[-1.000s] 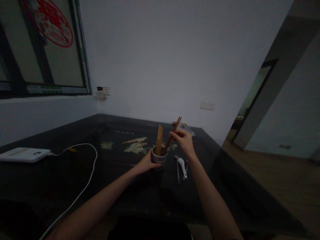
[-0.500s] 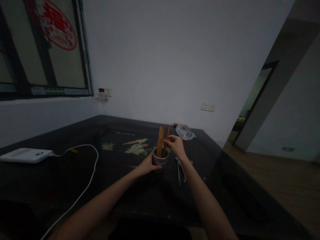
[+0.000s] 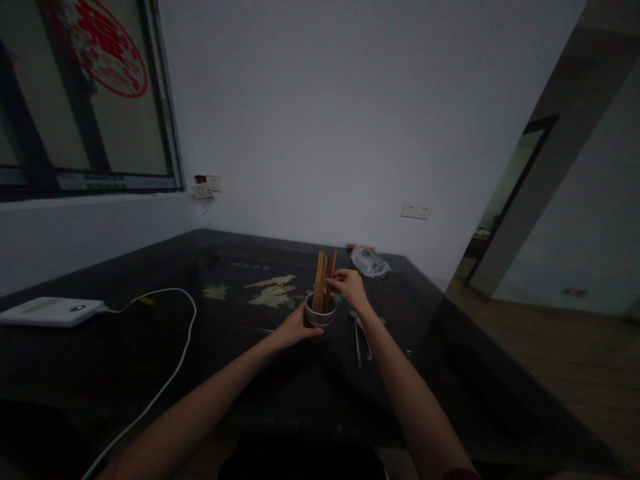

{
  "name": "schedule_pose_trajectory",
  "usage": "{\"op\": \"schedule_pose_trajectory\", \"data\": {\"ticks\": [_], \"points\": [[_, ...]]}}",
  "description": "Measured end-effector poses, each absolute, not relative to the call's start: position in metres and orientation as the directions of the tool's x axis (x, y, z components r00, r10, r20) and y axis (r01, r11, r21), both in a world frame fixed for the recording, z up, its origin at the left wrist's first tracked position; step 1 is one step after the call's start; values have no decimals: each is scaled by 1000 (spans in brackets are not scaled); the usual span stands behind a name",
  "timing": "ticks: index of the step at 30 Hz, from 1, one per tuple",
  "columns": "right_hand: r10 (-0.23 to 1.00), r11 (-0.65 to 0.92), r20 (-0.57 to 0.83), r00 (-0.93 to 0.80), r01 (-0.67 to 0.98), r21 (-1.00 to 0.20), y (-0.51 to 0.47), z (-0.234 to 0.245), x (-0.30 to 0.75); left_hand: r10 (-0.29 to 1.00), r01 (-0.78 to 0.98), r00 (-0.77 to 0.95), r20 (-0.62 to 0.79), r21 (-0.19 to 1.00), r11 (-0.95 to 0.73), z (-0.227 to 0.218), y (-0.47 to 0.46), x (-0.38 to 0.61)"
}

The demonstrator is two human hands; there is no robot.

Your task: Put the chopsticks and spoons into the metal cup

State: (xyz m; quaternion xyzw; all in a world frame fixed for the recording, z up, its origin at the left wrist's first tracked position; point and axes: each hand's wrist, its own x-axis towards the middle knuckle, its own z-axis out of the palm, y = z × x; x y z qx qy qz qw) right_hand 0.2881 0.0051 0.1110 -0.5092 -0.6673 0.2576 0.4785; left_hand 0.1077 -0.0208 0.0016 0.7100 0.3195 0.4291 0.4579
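Observation:
A round metal cup stands on the dark table, gripped at its left side by my left hand, thumb across the front. Several wooden chopsticks rise upright from the cup. My right hand pinches reddish-brown chopsticks at the cup's right side, their lower ends inside the rim; I cannot tell how many it holds. Two spoons lie on the table just right of the cup, partly hidden by my right forearm.
A crumpled clear plastic bag lies near the back edge by the wall. To the left, a white power bank trails a white cable toward the front. A dark long object rests at the right.
The chopsticks in my right hand have shifted slightly left, closer to the others in the cup. My left hand keeps its hold on the cup.

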Motion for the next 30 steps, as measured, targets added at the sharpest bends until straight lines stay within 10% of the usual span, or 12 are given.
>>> {"op": "schedule_pose_trajectory", "data": {"ticks": [30], "points": [[955, 282, 298, -5, 335, -899, 27, 100, 289, 864, 82, 424, 271, 939, -335, 10, -27, 107]]}}
